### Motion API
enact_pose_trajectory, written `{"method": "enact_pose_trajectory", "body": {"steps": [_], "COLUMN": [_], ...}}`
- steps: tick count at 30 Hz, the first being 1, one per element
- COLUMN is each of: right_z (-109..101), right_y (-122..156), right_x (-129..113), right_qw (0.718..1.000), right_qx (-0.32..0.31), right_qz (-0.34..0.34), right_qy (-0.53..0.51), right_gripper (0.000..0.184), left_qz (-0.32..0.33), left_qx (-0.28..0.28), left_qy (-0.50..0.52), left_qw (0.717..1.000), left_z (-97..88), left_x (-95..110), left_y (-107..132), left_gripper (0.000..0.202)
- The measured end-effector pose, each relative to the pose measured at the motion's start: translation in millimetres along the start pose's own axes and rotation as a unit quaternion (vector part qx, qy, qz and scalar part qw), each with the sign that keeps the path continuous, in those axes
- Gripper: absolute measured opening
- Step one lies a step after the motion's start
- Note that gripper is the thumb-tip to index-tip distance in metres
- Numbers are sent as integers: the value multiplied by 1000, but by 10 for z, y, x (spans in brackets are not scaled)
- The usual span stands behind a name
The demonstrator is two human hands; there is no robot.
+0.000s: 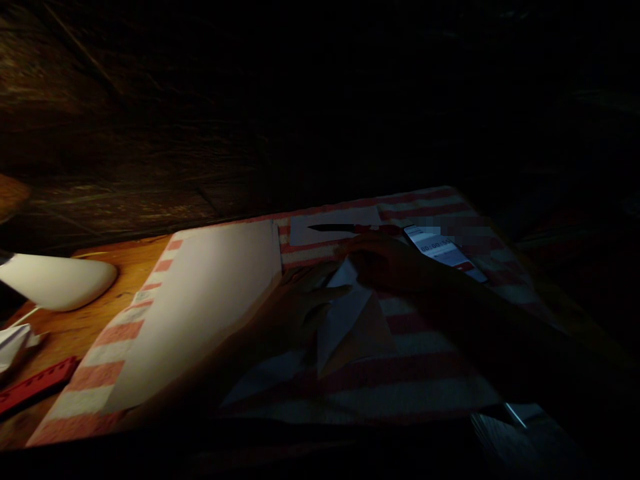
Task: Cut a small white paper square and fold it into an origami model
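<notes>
Deep shadow covers both my hands. Between them a sheet of white paper [336,327], partly folded into a pointed shape, stands tilted above a striped cloth. My left hand [306,297] grips its left side, with a finger laid across the face of the paper. Curled around the top edge of the same sheet is my right hand [383,260], its fingertips mostly hidden in the dark. Just beyond the right hand lies a knife [333,228] with a dark blade and reddish handle, resting partly on a smaller piece of white paper [303,233].
A large white sheet [220,273] covers the left of the red-and-white cloth [113,333]. A lit phone [440,248] showing a timer lies at right. On the wooden table [133,257] at left are a white lamp head [65,280], a red object [43,383] and crumpled white paper [15,343].
</notes>
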State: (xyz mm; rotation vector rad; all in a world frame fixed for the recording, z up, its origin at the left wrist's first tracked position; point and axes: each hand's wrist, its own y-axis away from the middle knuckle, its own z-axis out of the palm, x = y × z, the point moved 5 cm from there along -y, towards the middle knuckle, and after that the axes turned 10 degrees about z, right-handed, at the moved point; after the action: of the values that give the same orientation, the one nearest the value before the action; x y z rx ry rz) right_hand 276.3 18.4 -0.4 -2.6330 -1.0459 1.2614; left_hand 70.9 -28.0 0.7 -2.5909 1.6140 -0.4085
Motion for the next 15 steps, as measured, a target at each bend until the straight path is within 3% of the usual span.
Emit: {"method": "enact_pose_trajectory", "body": {"steps": [6,10,15], "right_z": [-1,-8,4], "right_y": [12,19,8], "right_x": [9,15,38], "right_qw": [1000,1000,1000], "right_qx": [-15,-18,-4], "right_qz": [-4,-3,-9], "right_qy": [-6,-3,8], "right_gripper": [63,65,63], "left_qz": [18,-4,-8], "left_qx": [6,14,72], "left_qy": [-7,-4,6], "left_qw": [1000,1000,997], "left_z": [26,7,-78], "left_x": [-5,-16,-8], "left_y": [7,13,22], "left_gripper": [53,56,43]}}
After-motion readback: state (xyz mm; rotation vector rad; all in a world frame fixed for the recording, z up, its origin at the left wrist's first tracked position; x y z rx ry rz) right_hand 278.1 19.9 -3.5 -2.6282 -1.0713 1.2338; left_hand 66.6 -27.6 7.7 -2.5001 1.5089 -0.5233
